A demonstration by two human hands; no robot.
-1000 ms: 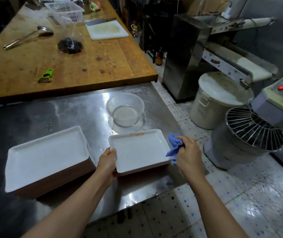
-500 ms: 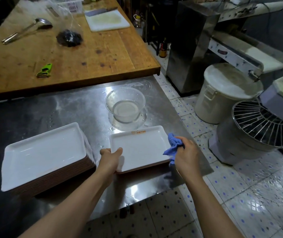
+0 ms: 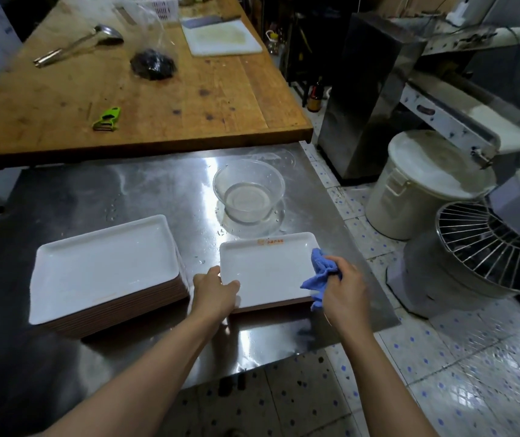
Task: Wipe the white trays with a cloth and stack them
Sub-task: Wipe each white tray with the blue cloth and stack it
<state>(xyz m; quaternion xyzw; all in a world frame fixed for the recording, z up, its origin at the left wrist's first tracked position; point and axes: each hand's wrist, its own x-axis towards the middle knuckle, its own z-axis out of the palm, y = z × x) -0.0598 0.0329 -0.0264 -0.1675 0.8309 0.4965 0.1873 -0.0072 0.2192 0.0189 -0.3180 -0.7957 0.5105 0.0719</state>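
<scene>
A single white tray (image 3: 268, 266) with an orange mark on its far rim lies on the steel table (image 3: 132, 197). My left hand (image 3: 214, 293) grips its near left corner, thumb over the rim. My right hand (image 3: 344, 290) holds a crumpled blue cloth (image 3: 318, 274) against the tray's right side, near the rim. To the left sits a stack of several white trays (image 3: 104, 266) with brown undersides.
A clear bowl of water (image 3: 248, 194) stands just beyond the single tray. A wooden table (image 3: 189, 99) behind holds a green peeler (image 3: 107, 118), a ladle, a bag and a cutting board. A white lidded bin (image 3: 422, 184) and a mixer with a wire guard (image 3: 485, 247) stand on the floor at right.
My right hand with the cloth has shifted slightly inward onto the tray's right side. My left thumb now lies further over the tray's corner. The camera view has tilted a little.
</scene>
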